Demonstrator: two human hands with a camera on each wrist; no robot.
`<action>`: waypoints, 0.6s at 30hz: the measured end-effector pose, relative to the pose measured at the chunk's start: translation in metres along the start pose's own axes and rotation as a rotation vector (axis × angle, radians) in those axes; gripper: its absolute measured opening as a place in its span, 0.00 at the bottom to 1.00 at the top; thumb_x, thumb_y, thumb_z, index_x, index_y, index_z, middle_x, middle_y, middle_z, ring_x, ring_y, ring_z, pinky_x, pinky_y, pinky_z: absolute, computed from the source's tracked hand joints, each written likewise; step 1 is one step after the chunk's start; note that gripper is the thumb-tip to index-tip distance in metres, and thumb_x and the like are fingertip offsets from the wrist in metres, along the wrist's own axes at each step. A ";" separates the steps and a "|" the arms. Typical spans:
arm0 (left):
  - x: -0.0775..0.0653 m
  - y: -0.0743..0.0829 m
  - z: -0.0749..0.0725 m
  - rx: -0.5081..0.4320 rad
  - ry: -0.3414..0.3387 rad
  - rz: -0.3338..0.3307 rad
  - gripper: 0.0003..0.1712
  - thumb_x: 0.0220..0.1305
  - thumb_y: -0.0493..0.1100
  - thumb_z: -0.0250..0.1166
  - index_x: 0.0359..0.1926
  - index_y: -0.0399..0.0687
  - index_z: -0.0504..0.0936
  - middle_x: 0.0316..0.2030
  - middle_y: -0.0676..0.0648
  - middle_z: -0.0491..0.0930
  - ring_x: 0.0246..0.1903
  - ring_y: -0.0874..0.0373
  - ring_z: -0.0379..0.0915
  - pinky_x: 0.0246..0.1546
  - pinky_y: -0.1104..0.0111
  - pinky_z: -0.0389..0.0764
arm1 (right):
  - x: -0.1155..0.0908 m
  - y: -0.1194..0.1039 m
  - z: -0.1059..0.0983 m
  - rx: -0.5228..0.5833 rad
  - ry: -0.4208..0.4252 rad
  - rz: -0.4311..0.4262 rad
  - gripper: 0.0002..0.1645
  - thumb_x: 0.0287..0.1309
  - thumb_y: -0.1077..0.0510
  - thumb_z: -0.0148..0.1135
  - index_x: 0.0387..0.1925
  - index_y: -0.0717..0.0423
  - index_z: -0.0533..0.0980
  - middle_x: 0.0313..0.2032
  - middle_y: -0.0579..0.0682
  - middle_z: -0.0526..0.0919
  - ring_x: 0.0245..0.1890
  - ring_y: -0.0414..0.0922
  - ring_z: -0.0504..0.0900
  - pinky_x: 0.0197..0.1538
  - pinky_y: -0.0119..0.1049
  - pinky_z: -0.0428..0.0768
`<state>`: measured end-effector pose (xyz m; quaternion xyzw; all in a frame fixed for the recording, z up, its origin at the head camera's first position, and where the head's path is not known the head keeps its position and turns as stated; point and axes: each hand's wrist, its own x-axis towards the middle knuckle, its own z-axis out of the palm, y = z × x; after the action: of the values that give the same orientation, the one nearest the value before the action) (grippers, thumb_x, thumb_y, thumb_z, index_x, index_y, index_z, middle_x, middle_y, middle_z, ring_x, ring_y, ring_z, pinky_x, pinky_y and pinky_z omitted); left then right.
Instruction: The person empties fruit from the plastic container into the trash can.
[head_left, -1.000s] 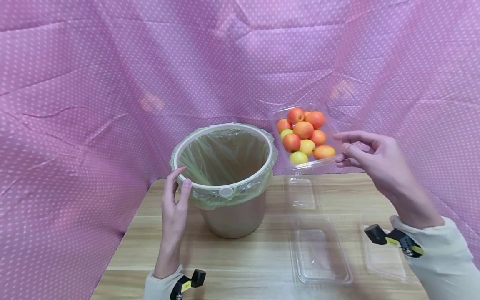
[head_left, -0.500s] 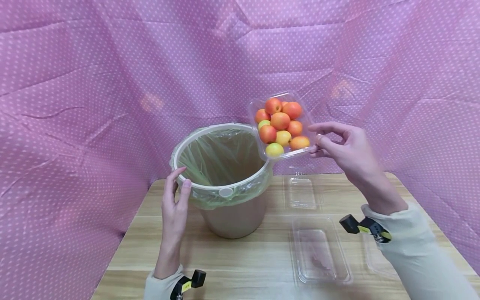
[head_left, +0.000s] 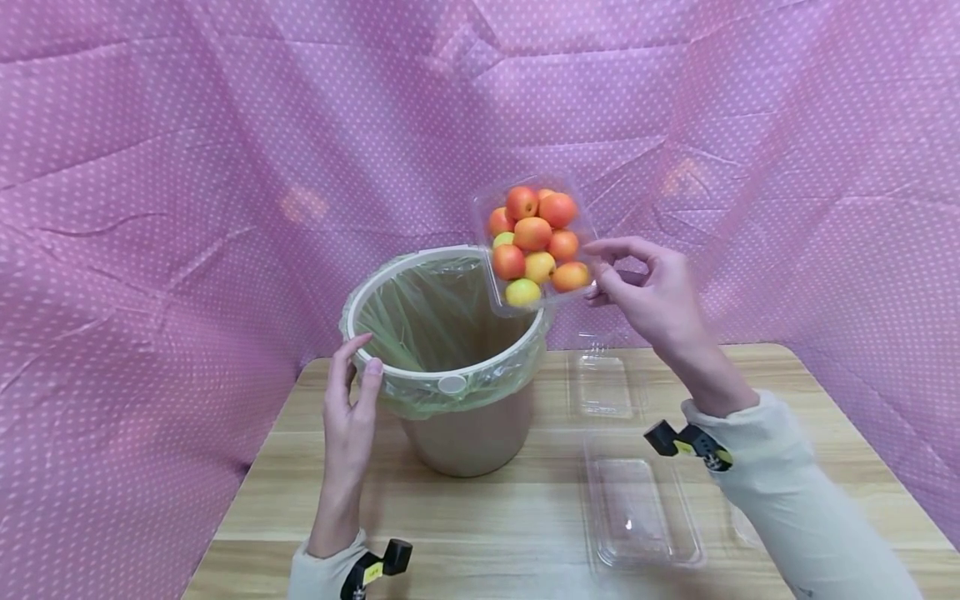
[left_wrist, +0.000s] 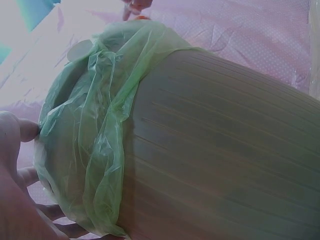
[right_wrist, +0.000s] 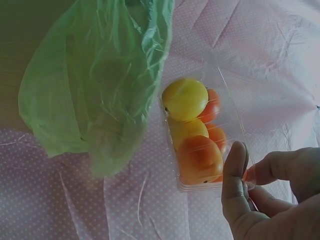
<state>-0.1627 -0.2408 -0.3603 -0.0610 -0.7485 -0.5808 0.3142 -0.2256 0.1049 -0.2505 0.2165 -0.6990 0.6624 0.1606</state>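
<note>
My right hand (head_left: 651,287) pinches the right edge of a clear plastic box (head_left: 491,279) between thumb and fingers. Small, smooth oval fruits (head_left: 532,234) in orange-red and yellow fill it. The box tilts toward me and overlaps the right back rim of a trash bin (head_left: 468,437) in the head view. A thin green bag (head_left: 420,404) lines the bin and folds over its white rim. My left hand (head_left: 351,417) holds the bin's left rim, fingertips on the edge and thumb at the front. In the right wrist view, the fruits (right_wrist: 200,157) lie beside the hanging bag (right_wrist: 110,90).
A clear plastic tray (head_left: 637,508) lies on the wooden table (head_left: 480,542) right of the bin. A smaller clear piece (head_left: 603,387) lies behind it, and another (head_left: 744,525) is partly hidden by my right sleeve. Pink dotted cloth (head_left: 225,167) hangs around the table.
My right hand has carried the box of fruits leftward and slightly up, from right of the bin to over its right back rim. The left hand and the bin have stayed put.
</note>
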 end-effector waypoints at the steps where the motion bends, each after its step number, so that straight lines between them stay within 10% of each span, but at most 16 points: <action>1: 0.000 0.000 0.000 -0.001 -0.001 -0.001 0.22 0.78 0.45 0.58 0.68 0.48 0.74 0.68 0.51 0.70 0.73 0.55 0.57 0.75 0.52 0.53 | 0.000 0.001 0.002 -0.015 0.004 -0.008 0.15 0.65 0.71 0.60 0.52 0.74 0.80 0.41 0.56 0.78 0.26 0.43 0.87 0.36 0.38 0.87; 18: 0.000 0.000 0.000 0.006 -0.006 -0.001 0.22 0.78 0.46 0.57 0.68 0.48 0.74 0.68 0.50 0.69 0.74 0.55 0.55 0.75 0.51 0.52 | 0.005 0.016 0.026 -0.146 0.047 -0.130 0.17 0.59 0.76 0.56 0.48 0.71 0.82 0.36 0.62 0.76 0.28 0.46 0.87 0.33 0.36 0.87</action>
<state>-0.1623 -0.2408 -0.3606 -0.0615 -0.7511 -0.5786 0.3121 -0.2367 0.0789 -0.2636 0.2336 -0.7259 0.6028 0.2349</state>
